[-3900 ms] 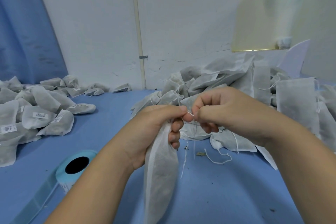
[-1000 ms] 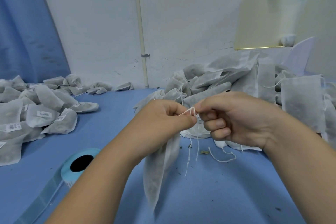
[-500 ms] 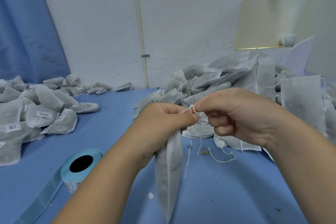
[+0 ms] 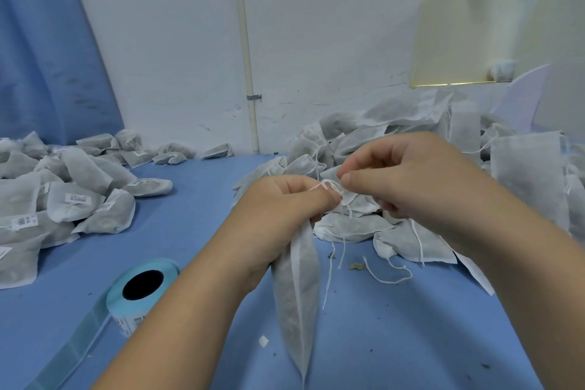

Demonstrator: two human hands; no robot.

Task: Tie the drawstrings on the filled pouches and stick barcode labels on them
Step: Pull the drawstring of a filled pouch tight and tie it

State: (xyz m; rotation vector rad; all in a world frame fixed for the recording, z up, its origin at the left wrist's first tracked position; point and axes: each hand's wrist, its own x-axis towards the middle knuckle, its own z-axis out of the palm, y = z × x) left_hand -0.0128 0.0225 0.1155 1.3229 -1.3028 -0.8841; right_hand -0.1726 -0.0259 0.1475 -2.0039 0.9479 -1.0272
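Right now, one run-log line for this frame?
step: tying drawstring | left hand: grips pouch neck | right hand: pinches drawstring | label on pouch: none visible | label roll: on table

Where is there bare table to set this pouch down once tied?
Two patches of blue table: the lane between the labelled pile and the untied heap, back to the wall; and the near area right of the held pouch, nearer than the loose string. Crowded: both piles, and the label roll near left.

Labelled pouches [image 4: 76, 199] lie left; label roll [image 4: 142, 288] front-left; untied pouches [image 4: 395, 136] right.
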